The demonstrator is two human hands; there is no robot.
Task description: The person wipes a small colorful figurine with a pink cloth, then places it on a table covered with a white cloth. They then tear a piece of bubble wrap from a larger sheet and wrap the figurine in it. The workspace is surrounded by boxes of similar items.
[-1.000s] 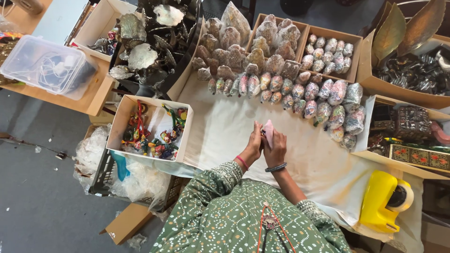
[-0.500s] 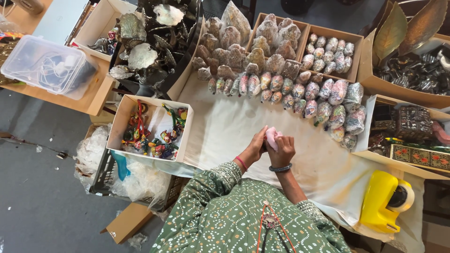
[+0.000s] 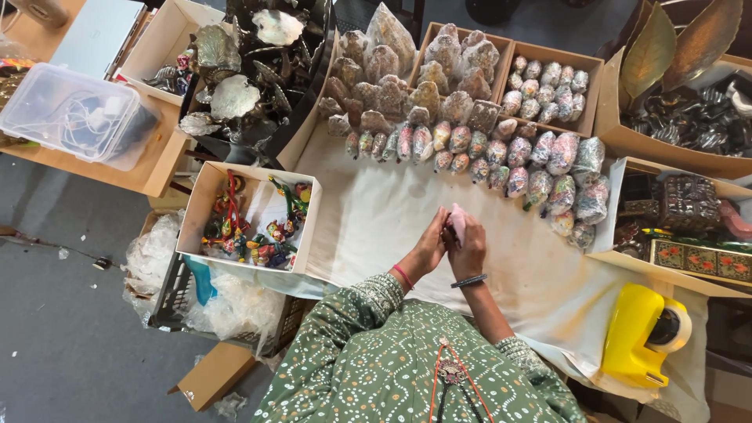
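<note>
Plastic tub (image 3: 74, 113), clear and lidded, far left on a wooden desk. Cardboard box (image 3: 205, 200) of small painted figurines, glossy, multicoloured. White cloth (image 3: 376, 227), matte, spread mid-table. Left hand (image 3: 427, 249) and right hand (image 3: 470, 251) meet over the cloth, fingers of both closed around a small pink wrapped piece (image 3: 457, 222); its long axis runs upright, tip pointing away from the body, equally near both hands. Rows of film-wrapped ornaments (image 3: 501, 153), rounded, crinkled, behind. Yellow tape dispenser (image 3: 638, 333), smooth plastic, far right.
</note>
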